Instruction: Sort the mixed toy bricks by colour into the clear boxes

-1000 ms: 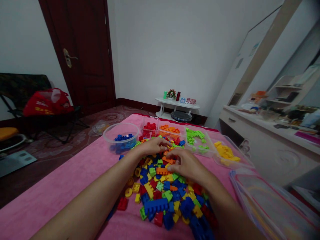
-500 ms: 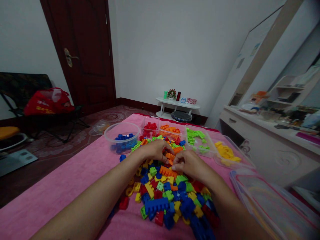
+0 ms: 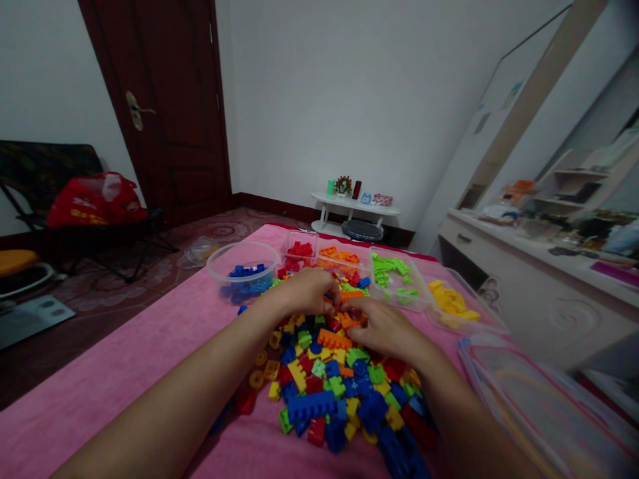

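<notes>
A mixed heap of toy building bricks (image 3: 329, 386) in red, blue, yellow, green and orange lies before me. My left hand (image 3: 312, 293) reaches into its far part, fingers curled down and pressed together; whatever they hold is hidden. Close beside it, my right hand (image 3: 382, 326) has thumb and forefinger closed around an orange building brick (image 3: 348, 320). A longer orange brick (image 3: 334, 340) lies just below the hands. Nearer to me in the heap rests a long blue brick (image 3: 312, 404).
Behind the heap stand a round tub of blue bricks (image 3: 208, 266) and clear boxes of red (image 3: 301, 249), orange (image 3: 339, 255), green (image 3: 392, 271) and yellow bricks (image 3: 453, 303). Clear lids (image 3: 539, 399) lie at right on the pink cloth (image 3: 164, 352).
Both hands have shifted slightly away from me within the heap. The orange brick by my right hand has moved, and the left fingers have curled in closer to the right hand.
</notes>
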`<state>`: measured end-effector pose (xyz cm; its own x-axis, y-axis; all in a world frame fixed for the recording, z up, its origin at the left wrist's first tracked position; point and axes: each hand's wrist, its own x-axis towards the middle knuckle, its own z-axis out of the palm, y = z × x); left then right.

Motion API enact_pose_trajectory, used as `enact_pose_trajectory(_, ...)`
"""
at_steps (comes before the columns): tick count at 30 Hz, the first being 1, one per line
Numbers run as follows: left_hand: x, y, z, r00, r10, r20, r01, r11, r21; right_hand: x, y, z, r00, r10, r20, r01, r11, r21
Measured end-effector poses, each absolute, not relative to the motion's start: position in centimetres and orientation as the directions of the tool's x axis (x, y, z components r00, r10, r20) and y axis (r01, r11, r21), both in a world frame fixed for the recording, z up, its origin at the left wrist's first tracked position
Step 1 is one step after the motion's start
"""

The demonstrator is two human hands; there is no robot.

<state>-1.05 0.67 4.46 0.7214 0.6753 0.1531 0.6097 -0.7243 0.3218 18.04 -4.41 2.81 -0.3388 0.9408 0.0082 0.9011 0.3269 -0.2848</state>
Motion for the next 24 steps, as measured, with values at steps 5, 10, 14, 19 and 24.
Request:
enact_pose_trajectory(5, -0.2, -1.4, 5.4, 0.802, 0.591, -0.087, 0.591, -0.765, 0.257, 17.9, -5.0, 3.2, -0.394, 0.919, 0.0, 0.89, 0.381, -0.25)
enact_pose_trajectory(10, 1.3, -2.3, 4.7, 0.804, 0.582, -0.118, 0.594, -0.794, 0.128, 18.2, -5.0, 3.4, -0.401, 0.916, 0.028, 0.878, 0.392, -0.274)
enact_pose_trajectory(14, 0.5, -1.1, 5.0, 0.759, 0.651, 0.007, 0.59, -0.692, 0.417, 19.4, -4.5, 4.4, -0.315, 0.945, 0.091, 0.864, 0.326, -0.385)
enact_pose_trajectory(19, 0.5, 0.5, 4.6, 0.499, 0.865, 0.047, 0.253, -0.198, 0.947, 20.9, -4.3, 6.3, -0.114, 0.993, 0.033, 0.665, 0.101, -0.74)
enact_pose_trajectory(24, 2.0, 0.7, 3.2, 0.536, 0.819, -0.204, -0.22, 0.369, 0.903, 19.3, -4.5, 6.3, 0.032, 0.936, 0.349, 0.459, 0.296, -0.837)
